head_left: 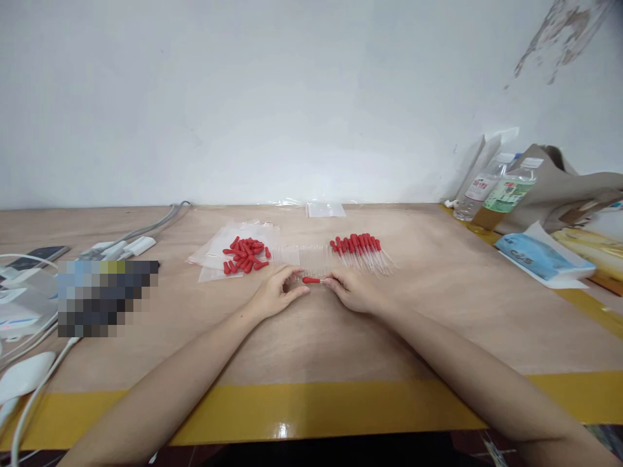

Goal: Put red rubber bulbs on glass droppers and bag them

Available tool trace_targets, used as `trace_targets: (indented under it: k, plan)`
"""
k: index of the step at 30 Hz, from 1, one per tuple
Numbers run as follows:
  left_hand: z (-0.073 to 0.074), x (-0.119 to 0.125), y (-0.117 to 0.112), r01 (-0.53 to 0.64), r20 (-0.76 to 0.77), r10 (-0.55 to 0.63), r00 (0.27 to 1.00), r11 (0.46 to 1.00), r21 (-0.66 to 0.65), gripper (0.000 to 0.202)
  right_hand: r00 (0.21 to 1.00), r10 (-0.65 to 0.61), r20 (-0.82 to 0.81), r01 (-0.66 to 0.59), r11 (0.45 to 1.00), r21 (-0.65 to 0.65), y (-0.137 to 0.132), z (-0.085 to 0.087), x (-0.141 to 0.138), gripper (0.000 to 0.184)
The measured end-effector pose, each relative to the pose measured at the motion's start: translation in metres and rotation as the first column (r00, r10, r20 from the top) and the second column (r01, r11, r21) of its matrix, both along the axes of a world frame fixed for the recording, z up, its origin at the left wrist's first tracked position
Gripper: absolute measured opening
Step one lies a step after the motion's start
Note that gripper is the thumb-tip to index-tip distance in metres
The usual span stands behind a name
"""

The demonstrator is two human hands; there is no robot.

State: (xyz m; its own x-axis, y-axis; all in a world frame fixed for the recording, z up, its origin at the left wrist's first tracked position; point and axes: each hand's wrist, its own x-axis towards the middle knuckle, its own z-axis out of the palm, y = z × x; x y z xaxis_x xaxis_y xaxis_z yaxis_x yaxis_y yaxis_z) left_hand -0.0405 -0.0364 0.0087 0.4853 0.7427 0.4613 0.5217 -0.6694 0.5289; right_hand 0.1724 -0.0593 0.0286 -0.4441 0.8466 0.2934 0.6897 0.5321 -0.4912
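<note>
Left hand [277,293] pinching bulb [311,280], right hand [354,292] closed at its other end, hold unclear; prob mid-fitting, calls for straight gentle push.

Near side of both hands: bare tabletop [311,350], open. Gap between left hand [275,293] and right hand [354,293] bridged by pinched red-bulb dropper [311,280]. Just beyond left: loose red bulbs [246,254]. Beyond gap: clear tubes [311,258]. Beyond right: capped droppers [363,250]. Far right: bottles [501,191], wood between is free.
</note>
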Motion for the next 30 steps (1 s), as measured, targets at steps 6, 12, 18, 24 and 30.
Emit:
trace_targets:
  k: [6,12,18,24,30]
  plan:
    - [0.001,0.009,-0.008,0.022,0.020,-0.020,1.000,0.993,-0.118,0.023,0.997,0.071,-0.013,-0.068,0.989,0.129,0.001,-0.009,-0.005,0.018]
    - [0.003,0.007,-0.006,0.053,0.021,-0.049,0.999,0.952,-0.300,0.032,0.987,0.046,0.156,-0.102,0.922,0.373,-0.001,-0.013,0.000,0.020]
    - [0.005,0.006,-0.002,0.104,0.102,-0.066,0.993,0.897,-0.429,0.039,0.978,0.042,0.205,-0.151,0.819,0.554,0.006,-0.025,0.001,0.027]
    - [0.004,0.004,0.000,0.126,0.142,-0.060,0.988,0.846,-0.519,0.043,0.970,0.016,0.241,-0.183,0.697,0.693,0.007,-0.027,0.002,0.026]
    - [0.011,0.004,-0.002,0.115,0.132,-0.045,0.990,0.803,-0.585,0.045,0.960,0.011,0.281,-0.240,0.557,0.795,0.009,-0.024,0.004,0.018]
